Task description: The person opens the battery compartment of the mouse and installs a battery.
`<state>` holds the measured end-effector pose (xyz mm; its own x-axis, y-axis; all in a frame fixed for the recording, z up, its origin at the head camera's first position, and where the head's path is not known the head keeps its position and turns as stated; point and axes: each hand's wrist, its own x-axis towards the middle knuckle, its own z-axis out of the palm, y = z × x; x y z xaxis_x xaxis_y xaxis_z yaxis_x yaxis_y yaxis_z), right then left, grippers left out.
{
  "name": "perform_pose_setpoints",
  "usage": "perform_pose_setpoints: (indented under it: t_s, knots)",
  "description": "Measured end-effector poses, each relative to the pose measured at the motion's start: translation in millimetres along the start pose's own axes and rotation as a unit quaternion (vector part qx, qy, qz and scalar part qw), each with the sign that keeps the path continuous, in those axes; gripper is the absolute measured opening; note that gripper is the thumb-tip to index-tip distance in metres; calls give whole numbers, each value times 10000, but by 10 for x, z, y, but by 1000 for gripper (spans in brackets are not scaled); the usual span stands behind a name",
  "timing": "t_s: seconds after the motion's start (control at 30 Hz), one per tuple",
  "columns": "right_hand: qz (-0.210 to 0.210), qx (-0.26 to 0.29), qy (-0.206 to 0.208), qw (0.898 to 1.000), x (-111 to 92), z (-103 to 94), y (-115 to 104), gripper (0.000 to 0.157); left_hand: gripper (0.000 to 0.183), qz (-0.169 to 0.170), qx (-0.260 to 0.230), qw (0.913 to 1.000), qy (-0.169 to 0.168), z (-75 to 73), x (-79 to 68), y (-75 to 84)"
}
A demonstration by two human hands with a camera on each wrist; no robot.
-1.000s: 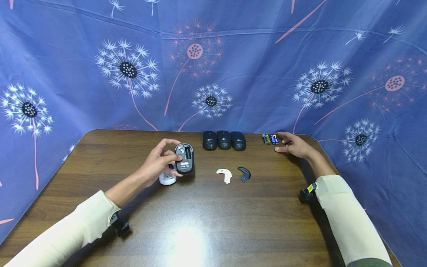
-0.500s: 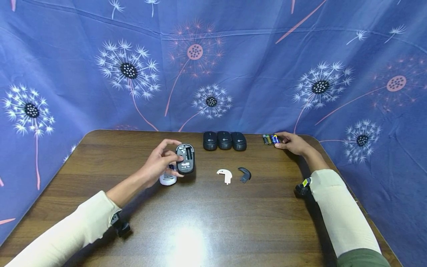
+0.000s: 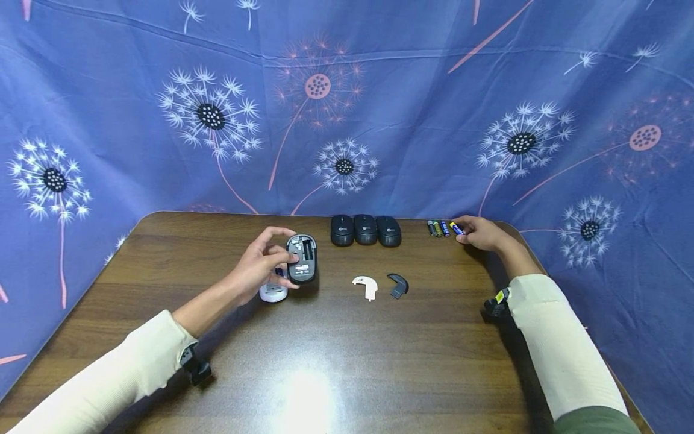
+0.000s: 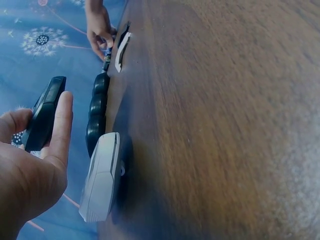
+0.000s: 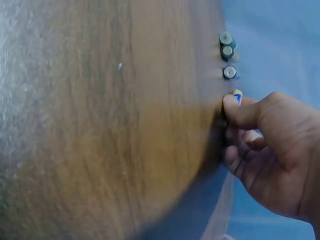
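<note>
In the head view my left hand (image 3: pixel 259 263) grips a black computer mouse (image 3: pixel 302 265) held up with its underside facing me and its battery slot uncovered. A white mouse (image 3: pixel 273 293) lies on the table just below it, partly hidden by the fingers. At the back right, my right hand (image 3: pixel 481 234) pinches a blue and yellow battery (image 3: pixel 456 229) between thumb and fingers. Several other batteries (image 3: pixel 438 228) lie in a row left of it. The right wrist view shows the yellow end of the pinched battery (image 5: pixel 237 93) above the thumb.
Three black mice (image 3: pixel 365 229) stand side by side at the table's back edge. A white battery cover (image 3: pixel 366 286) and a black battery cover (image 3: pixel 399 285) lie mid-table. Behind the wooden table (image 3: pixel 412 374) hangs a blue flowered cloth (image 3: pixel 412 108).
My right hand has closed on the rightmost battery and drawn it a little to the right, tilted and apart from the row. The left hand and its mouse have stayed put.
</note>
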<state>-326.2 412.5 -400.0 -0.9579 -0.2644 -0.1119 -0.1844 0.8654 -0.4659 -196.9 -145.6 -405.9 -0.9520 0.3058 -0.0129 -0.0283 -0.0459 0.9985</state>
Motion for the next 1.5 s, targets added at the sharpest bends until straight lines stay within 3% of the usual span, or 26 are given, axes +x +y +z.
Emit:
perform_pose_setpoints:
  t_s: [0.2, 0.27, 0.43, 0.53, 0.63, 0.73, 0.83, 0.93, 1.13, 1.5]
  knots:
    - [-24, -757, -28, 9971, 24, -3, -46, 59, 57, -2, -53, 10000, -40, 19, 14, -8]
    - [-8, -948, 72, 9955, 101, 36, 84, 59, 58, 22, -70, 10000, -38, 25, 17, -9]
    - [67, -1176, 291, 9926, 382, 157, 638, 54, 61, 40, -149, 9999, 19, 28, 25, -2]
    - [307, -995, 332, 9940, 405, 145, 739, 52, 60, 27, -152, 9999, 44, 20, 30, 1]
    - [384, -590, 443, 9965, 241, 74, 526, 50, 60, 5, -138, 9999, 65, 7, 35, 4]
    - [304, 155, 611, 9976, 21, 19, 230, 49, 60, -28, -148, 9999, 74, 1, 38, 10]
    - [310, 894, 779, 9925, -129, 11, 44, 51, 62, -59, -146, 9999, 67, -1, 39, 14]
    - [354, 1304, 987, 9859, -183, 34, -5, 55, 63, -76, -140, 9999, 61, -4, 39, 12]
    - [347, 1762, 1100, 9776, -212, 53, 10, 59, 62, -87, -103, 9999, 59, -12, 26, 12]
    - [320, 2017, 1098, 9728, -302, 65, -156, 65, 59, 59, -171, 9998, 45, -10, 15, 77]
